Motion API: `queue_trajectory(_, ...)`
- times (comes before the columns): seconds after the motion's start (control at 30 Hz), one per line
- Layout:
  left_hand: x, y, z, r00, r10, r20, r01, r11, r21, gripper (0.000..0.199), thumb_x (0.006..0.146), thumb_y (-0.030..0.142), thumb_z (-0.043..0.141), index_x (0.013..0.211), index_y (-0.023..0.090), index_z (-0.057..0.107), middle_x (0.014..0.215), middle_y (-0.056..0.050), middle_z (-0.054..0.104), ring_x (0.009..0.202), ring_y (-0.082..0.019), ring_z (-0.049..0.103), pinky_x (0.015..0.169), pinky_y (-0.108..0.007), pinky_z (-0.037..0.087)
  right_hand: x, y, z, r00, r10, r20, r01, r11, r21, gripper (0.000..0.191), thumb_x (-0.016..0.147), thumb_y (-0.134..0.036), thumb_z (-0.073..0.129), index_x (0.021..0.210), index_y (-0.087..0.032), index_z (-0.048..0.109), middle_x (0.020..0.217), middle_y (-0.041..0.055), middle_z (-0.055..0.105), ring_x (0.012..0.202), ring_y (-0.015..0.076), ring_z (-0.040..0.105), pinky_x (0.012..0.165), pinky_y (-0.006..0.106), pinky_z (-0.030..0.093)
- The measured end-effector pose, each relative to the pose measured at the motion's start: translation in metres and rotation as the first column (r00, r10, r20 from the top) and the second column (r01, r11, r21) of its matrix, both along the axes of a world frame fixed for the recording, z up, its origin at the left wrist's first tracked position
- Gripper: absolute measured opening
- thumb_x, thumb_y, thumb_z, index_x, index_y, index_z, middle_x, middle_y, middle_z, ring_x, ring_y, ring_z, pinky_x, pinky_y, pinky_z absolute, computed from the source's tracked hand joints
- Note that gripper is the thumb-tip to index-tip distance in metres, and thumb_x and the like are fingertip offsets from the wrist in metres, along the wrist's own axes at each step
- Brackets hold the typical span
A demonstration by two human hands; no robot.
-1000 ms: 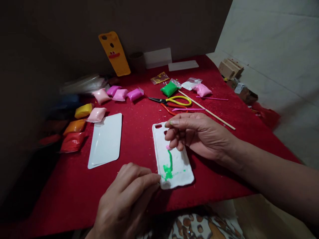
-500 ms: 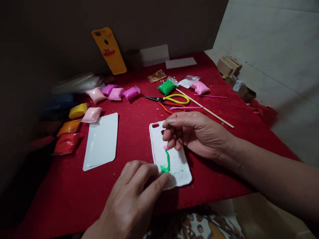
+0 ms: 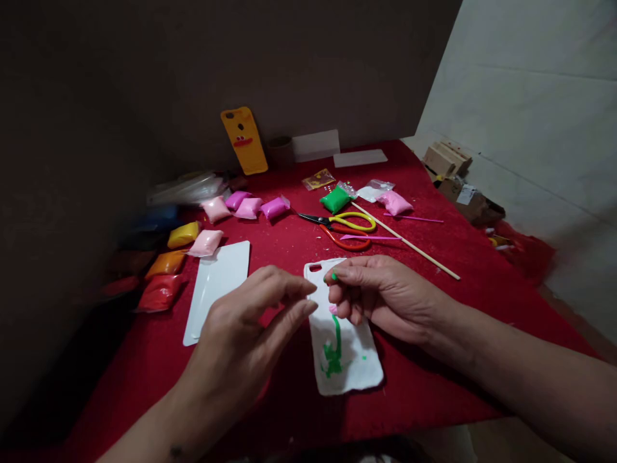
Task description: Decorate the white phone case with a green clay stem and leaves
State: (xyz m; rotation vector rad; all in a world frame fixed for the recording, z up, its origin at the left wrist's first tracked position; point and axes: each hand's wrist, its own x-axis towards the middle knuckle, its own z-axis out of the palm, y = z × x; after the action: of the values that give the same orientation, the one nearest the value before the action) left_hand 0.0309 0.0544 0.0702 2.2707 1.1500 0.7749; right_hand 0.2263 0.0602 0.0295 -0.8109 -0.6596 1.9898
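A white phone case (image 3: pixel 357 370) lies flat on the red cloth. It bears a pink bit of clay (image 3: pixel 333 309), a green clay stem (image 3: pixel 337 337) and a ragged green patch (image 3: pixel 332 361) low down. Above its upper part, my right hand (image 3: pixel 385 292) pinches a small piece of green clay (image 3: pixel 334 276) between thumb and forefinger, the other fingers curled. My left hand (image 3: pixel 255 321) hovers at the case's left side, thumb and forefinger apart with nothing between them.
Scissors (image 3: pixel 344 225), a pink modelling tool (image 3: pixel 371 238) and a wooden stick (image 3: pixel 409 243) lie beyond the case. A green clay packet (image 3: pixel 336 200) is behind them. Several coloured packets and a white board (image 3: pixel 222 276) are at left. A yellow phone case (image 3: pixel 245 141) leans at the back.
My left hand has lifted off the lower part of the white case and moved up, its fingers parting. My right hand still pinches over the case. The whole view has shifted.
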Motion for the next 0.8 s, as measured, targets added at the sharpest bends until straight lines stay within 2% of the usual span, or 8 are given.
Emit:
queue_trajectory(0.13, 0.010, 0.018, -0.004, 0.991, 0.060, 0.120, -0.025, 0.961, -0.275, 0.007, 0.082, 0.026, 0.066, 0.085, 0.020, 0.066, 0.078, 0.001, 0.068, 0.073, -0.013, 0.063, 0.066, -0.022, 0.048, 0.000, 0.000, -0.001, 1.000, 0.009, -0.005, -0.009, 1.000, 0.002, 0.017, 0.075, -0.027, 0.073, 0.077, -0.011, 0.067, 0.067, 0.0031, 0.067, 0.051, 0.0086, 0.060, 0.045, 0.016, 0.042)
queue_trajectory(0.27, 0.013, 0.022, -0.011, 0.977, 0.114, 0.182, -0.047, 0.939, -0.340, 0.009, 0.079, 0.028, 0.068, 0.084, 0.020, 0.068, 0.078, 0.001, 0.070, 0.073, -0.014, 0.063, 0.067, -0.023, 0.048, 0.000, 0.000, 0.000, 1.000, 0.016, -0.001, -0.016, 1.000, -0.002, 0.020, 0.072, -0.029, 0.074, 0.076, -0.011, 0.067, 0.066, 0.0031, 0.066, 0.050, 0.0091, 0.059, 0.044, 0.017, 0.042)
queue_trajectory(0.37, 0.013, 0.020, -0.013, 0.978, 0.109, 0.180, -0.055, 0.958, -0.282, 0.009, 0.078, 0.029, 0.070, 0.083, 0.022, 0.069, 0.077, 0.003, 0.071, 0.070, -0.012, 0.063, 0.066, -0.022, 0.048, -0.002, -0.001, -0.001, 1.000, 0.011, 0.016, -0.011, 1.000, -0.012, 0.022, 0.071, -0.030, 0.076, 0.075, -0.009, 0.067, 0.063, 0.0035, 0.065, 0.049, 0.0092, 0.059, 0.045, 0.017, 0.042)
queue_trajectory(0.6, 0.017, 0.017, -0.015, 0.996, 0.048, 0.080, -0.046, 0.999, -0.024, 0.008, 0.085, 0.021, 0.061, 0.078, 0.020, 0.065, 0.069, 0.003, 0.068, 0.061, -0.010, 0.060, 0.057, -0.020, 0.045, -0.005, -0.003, -0.003, 0.999, -0.023, 0.046, 0.024, 0.999, -0.029, 0.023, 0.068, -0.030, 0.078, 0.070, -0.010, 0.066, 0.063, 0.0036, 0.066, 0.049, 0.0085, 0.059, 0.045, 0.016, 0.043)
queue_trajectory(0.8, 0.018, 0.015, -0.020, 0.992, 0.084, 0.092, -0.087, 0.996, 0.032, 0.009, 0.089, 0.019, 0.054, 0.081, 0.020, 0.058, 0.073, 0.002, 0.064, 0.064, -0.010, 0.058, 0.060, -0.020, 0.045, -0.006, -0.003, -0.002, 0.996, -0.047, 0.081, 0.049, 0.998, -0.024, 0.027, 0.068, -0.033, 0.079, 0.067, -0.010, 0.066, 0.063, 0.0037, 0.065, 0.049, 0.0082, 0.058, 0.044, 0.016, 0.042)
